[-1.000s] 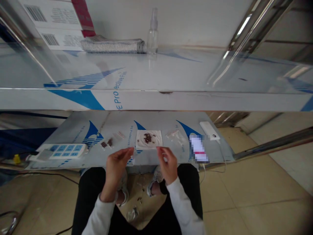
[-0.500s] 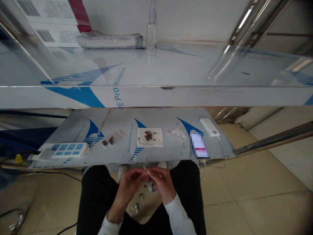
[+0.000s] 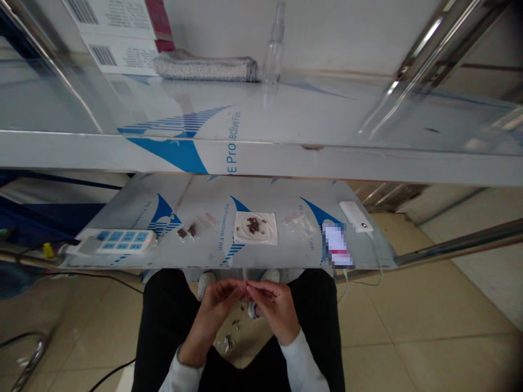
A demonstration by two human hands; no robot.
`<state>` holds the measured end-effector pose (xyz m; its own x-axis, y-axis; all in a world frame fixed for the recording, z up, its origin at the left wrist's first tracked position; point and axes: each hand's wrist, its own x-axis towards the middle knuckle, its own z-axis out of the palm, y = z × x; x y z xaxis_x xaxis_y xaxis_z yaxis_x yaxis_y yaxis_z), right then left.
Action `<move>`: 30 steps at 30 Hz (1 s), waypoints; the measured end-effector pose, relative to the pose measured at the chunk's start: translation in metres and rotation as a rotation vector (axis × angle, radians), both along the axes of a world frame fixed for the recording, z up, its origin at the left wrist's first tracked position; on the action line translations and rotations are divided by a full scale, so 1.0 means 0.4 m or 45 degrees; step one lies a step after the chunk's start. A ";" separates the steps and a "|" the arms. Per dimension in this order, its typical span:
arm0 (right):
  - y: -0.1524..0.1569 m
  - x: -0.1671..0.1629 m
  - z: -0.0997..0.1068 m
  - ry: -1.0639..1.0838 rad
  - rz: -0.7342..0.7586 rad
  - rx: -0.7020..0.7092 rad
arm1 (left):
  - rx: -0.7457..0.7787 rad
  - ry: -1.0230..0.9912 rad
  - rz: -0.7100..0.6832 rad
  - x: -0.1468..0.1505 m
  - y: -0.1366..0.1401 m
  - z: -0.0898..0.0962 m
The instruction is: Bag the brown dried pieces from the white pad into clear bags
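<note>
My left hand (image 3: 218,302) and my right hand (image 3: 278,305) meet fingertip to fingertip above my lap, just in front of the lower shelf's edge. Both are closed in a pinch on a small clear plastic bag (image 3: 244,274), of which only a thin see-through strip shows between the fingers. Beyond them lies a white square cloth or paper (image 3: 241,235) bearing a heap of small brown pieces (image 3: 254,225). A clear zip bag (image 3: 204,220) with a few dark brown pieces lies to its left. On the right are crumpled clear bags (image 3: 300,224).
The lower shelf (image 3: 212,256) also holds a power strip (image 3: 126,241), a phone (image 3: 337,245) and a white power bank (image 3: 357,216) with a cable. A folded towel (image 3: 208,66), spray bottle (image 3: 273,54) and boxes (image 3: 122,51) stand on the upper shelf. Small bits (image 3: 227,343) lie on the floor.
The view has shifted a little, so the shelves and things on them appear farther right. Both hands stay pinched together in nearly the same place.
</note>
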<state>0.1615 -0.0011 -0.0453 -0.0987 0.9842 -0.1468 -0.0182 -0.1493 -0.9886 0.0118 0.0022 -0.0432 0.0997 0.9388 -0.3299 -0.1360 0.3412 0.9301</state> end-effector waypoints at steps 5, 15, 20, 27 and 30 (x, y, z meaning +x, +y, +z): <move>-0.005 -0.009 0.005 -0.056 0.000 0.077 | -0.049 -0.104 0.059 0.000 0.005 -0.002; -0.023 -0.006 -0.025 0.042 -0.046 -0.018 | -0.037 0.047 0.034 0.012 0.002 -0.027; -0.028 -0.002 -0.031 0.076 -0.185 -0.107 | 0.095 0.359 -0.081 0.014 -0.002 0.003; -0.031 0.017 -0.033 -0.649 -0.565 0.396 | 0.115 1.081 0.094 0.061 -0.029 0.072; -0.033 0.026 -0.009 -0.660 -0.350 0.574 | 0.228 1.094 0.098 0.068 -0.022 0.092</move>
